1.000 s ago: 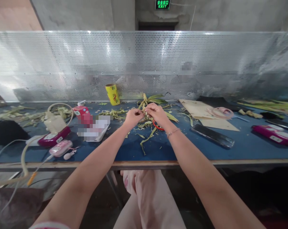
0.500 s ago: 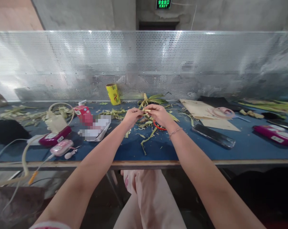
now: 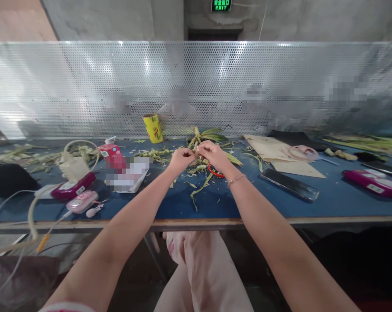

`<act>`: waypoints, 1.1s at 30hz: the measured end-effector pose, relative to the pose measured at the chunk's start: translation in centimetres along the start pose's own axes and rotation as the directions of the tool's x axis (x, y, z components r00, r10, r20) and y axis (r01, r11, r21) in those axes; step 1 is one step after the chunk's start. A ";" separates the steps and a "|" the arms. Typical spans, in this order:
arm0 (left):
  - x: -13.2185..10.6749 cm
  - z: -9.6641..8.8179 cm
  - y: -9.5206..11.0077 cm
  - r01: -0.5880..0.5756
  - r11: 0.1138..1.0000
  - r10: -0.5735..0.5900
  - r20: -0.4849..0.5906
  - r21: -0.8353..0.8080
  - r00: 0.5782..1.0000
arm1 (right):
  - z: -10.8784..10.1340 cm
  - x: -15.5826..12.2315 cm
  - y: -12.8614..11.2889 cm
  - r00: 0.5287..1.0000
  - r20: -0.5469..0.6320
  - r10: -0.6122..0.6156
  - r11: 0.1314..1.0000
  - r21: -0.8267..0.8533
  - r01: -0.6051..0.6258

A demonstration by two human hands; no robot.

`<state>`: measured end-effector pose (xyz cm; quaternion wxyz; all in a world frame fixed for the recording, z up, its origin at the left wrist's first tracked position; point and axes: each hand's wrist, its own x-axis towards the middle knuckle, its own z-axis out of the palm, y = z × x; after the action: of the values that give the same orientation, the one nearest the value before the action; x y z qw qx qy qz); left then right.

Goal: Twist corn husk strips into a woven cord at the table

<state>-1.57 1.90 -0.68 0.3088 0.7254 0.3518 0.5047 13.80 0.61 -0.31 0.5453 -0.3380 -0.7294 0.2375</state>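
Both hands meet above the middle of the blue surface (image 3: pixel 328 203). The left hand (image 3: pixel 182 159) and the right hand (image 3: pixel 214 155) each pinch an end of a small pale stalk piece (image 3: pixel 196 151) between thumb and fingertips. They hold it just off the surface, over a scatter of green leaf scraps (image 3: pixel 199 180).

The work looks like stripping the outer layers. That likely goes best with a firm pinch close to the tear and short pulls apart, so the thin core does not snap.

There is fair room to move. A red ring (image 3: pixel 215 174) lies just under the right wrist. A white box (image 3: pixel 131 175) sits to the left and a dark phone (image 3: pixel 289 185) to the right, both apart from the hands. A perforated metal screen (image 3: pixel 196 86) closes the far edge, and the near edge is open.
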 end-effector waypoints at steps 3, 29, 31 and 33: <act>-0.3 0.0 0.4 -0.039 0.991 0.045 -0.042 0.131 0.998 | 0.0 0.0 -0.2 0.998 -0.024 -0.051 0.994 -0.101 0.048; -0.1 -0.1 0.5 -0.091 0.993 0.094 -0.048 0.071 0.994 | 0.2 0.0 -0.4 0.993 -0.113 0.045 0.999 -0.001 -0.045; -0.2 -0.2 0.6 -0.113 0.979 0.126 -0.069 0.173 0.990 | 0.2 0.0 -0.3 0.989 -0.126 0.072 0.997 0.009 -0.071; -0.3 -0.2 0.8 -0.128 0.962 0.149 -0.071 0.240 0.986 | 0.2 0.0 -0.2 0.984 -0.154 0.089 0.996 0.016 -0.088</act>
<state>-1.71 1.24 -0.11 0.1690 0.7565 0.3706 0.5117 13.52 0.49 -0.19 0.5905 -0.3849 -0.6682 0.2379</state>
